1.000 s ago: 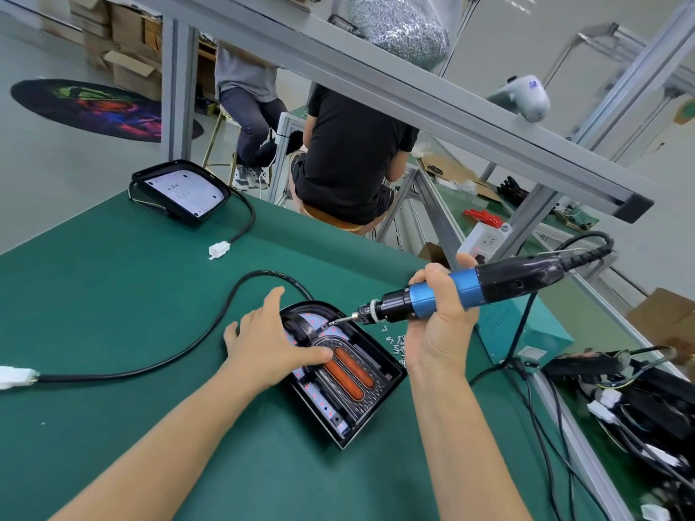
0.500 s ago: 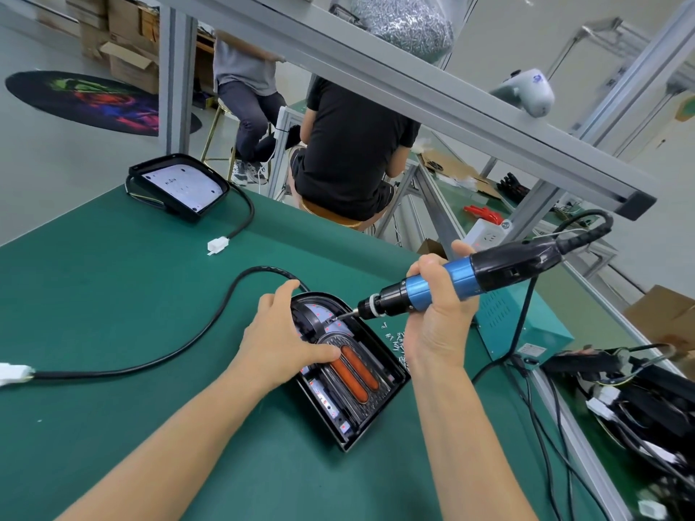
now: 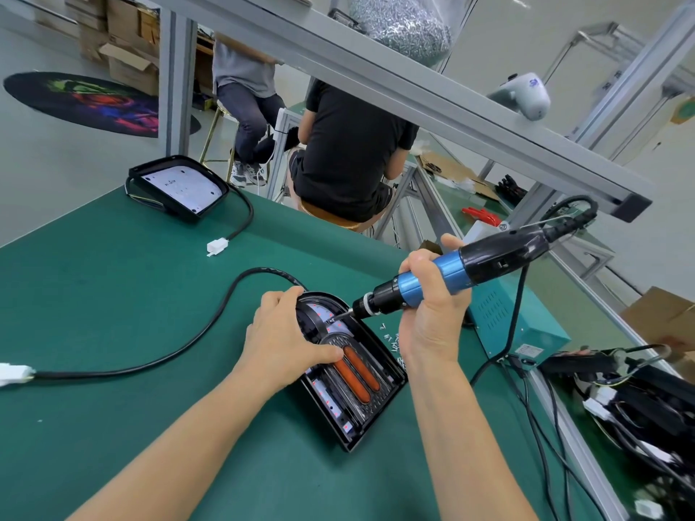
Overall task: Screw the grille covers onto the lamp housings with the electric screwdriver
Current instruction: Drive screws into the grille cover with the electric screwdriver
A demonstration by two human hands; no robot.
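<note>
driving at a slant, the electric screwdriver [image 3: 451,274] clamped in the right hand [image 3: 432,314] could cam out or cross-thread; the left hand [image 3: 286,340] curls over the lamp housing [image 3: 380,400] and grille cover [image 3: 349,366] on the desk [image 3: 113,295], and a slip lets it skate.

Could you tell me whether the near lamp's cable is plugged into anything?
Unplugged. The cable runs from the lamp across the mat, and its white plug lies loose.
</note>
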